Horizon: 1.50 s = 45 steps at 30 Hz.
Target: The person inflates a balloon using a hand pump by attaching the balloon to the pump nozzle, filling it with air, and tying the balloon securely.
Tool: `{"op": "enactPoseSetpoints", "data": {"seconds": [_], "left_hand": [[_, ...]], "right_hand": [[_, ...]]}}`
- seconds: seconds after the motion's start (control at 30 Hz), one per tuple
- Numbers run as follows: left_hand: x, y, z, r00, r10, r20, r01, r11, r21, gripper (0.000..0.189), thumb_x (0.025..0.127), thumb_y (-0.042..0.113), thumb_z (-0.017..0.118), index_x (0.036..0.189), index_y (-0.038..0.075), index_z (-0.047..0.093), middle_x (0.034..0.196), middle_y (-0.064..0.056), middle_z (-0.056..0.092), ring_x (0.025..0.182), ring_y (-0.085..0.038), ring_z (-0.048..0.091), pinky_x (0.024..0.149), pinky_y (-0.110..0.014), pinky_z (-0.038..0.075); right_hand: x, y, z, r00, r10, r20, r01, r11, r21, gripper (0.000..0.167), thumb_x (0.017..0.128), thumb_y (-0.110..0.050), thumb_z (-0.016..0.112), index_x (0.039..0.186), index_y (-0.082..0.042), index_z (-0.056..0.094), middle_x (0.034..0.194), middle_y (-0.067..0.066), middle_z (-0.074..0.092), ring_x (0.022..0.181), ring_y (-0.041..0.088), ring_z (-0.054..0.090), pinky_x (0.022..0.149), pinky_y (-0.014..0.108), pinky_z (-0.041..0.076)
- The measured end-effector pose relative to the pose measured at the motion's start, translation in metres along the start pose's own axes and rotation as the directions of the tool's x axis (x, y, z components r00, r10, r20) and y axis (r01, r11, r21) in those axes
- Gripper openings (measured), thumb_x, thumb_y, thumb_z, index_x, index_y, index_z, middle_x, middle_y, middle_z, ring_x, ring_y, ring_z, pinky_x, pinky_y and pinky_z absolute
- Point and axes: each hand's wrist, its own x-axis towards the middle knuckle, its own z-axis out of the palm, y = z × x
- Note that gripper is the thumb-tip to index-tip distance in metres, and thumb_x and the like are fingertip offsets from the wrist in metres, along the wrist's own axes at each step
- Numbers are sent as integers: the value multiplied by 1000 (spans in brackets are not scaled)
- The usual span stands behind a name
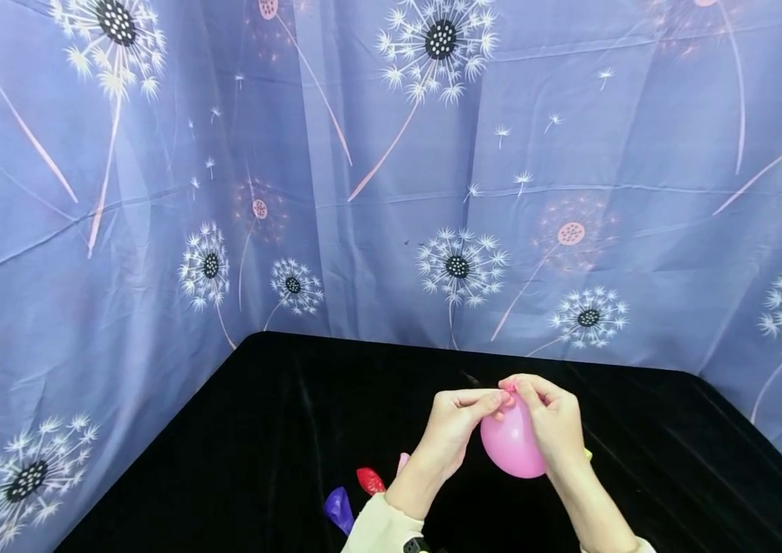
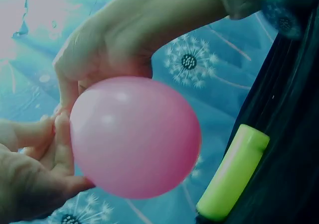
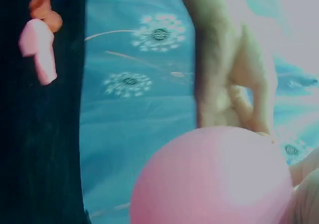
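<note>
Held up over the black-covered table is an inflated pink balloon (image 1: 511, 439), its neck upward and its round body hanging below the fingers. My left hand (image 1: 456, 422) pinches the neck from the left with thumb and fingertips. From the other side my right hand (image 1: 553, 415) pinches the same neck, the two sets of fingertips almost meeting. The balloon's round body fills much of the left wrist view, and the neck is largely hidden by fingers there. In the right wrist view the balloon (image 3: 214, 179) covers the lower part of the picture.
Uninflated balloons lie left of my left forearm: a purple one (image 1: 339, 509), a red one (image 1: 370, 481) and a pink one (image 3: 44, 50). A yellow-green cylinder (image 2: 234, 174) lies on the black cloth (image 1: 239, 461). Blue dandelion-print curtains (image 1: 377, 253) stand behind the table.
</note>
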Motion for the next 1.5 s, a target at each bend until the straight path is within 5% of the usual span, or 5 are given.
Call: {"op": "enactPoseSetpoints", "data": {"seconds": [0.13, 0.8, 1.1, 1.33, 1.5], "left_hand": [[-2, -3, 6, 992, 27, -120, -31, 999, -35, 28, 81, 0, 72, 99, -21, 66, 77, -6, 76, 73, -4, 68, 78, -20, 56], [12, -10, 14, 880, 198, -432, -268, 957, -107, 29, 71, -8, 76, 93, -24, 65, 71, -5, 73, 61, -5, 64, 63, -19, 57], [11, -17, 17, 911, 231, -342, -189, 970, 151, 25, 80, 2, 73, 100, -11, 67, 92, -1, 65, 76, 0, 53, 68, -10, 46], [13, -23, 7, 948, 267, -176, -168, 885, 435, 27, 88, 18, 70, 110, 2, 72, 130, -11, 62, 109, -5, 41, 95, -19, 37], [15, -26, 1, 900, 424, -96, -273, 723, 635, 13, 83, 12, 72, 91, 4, 77, 122, -3, 70, 105, -18, 50, 91, -23, 41]], "right_hand": [[3, -5, -4, 981, 172, 91, -180, 980, 86, 24, 98, -12, 57, 91, 6, 71, 75, -21, 67, 80, -6, 61, 73, 11, 50], [18, 1, 19, 998, 62, -28, -65, 988, -139, 18, 95, -10, 59, 90, 1, 74, 94, 18, 73, 83, -11, 54, 80, 5, 40], [18, 11, 19, 999, 43, 11, -42, 998, -51, 17, 94, -4, 59, 95, 7, 73, 98, 12, 73, 90, -5, 52, 86, 9, 38], [19, 11, 14, 995, 48, 90, -58, 992, 112, 20, 92, 0, 59, 98, 18, 67, 95, -19, 60, 100, -6, 52, 88, 4, 41], [20, 12, 14, 982, 65, 179, -100, 976, 193, 17, 93, -1, 59, 88, 10, 70, 93, -15, 62, 98, -3, 54, 85, 9, 46]]}}
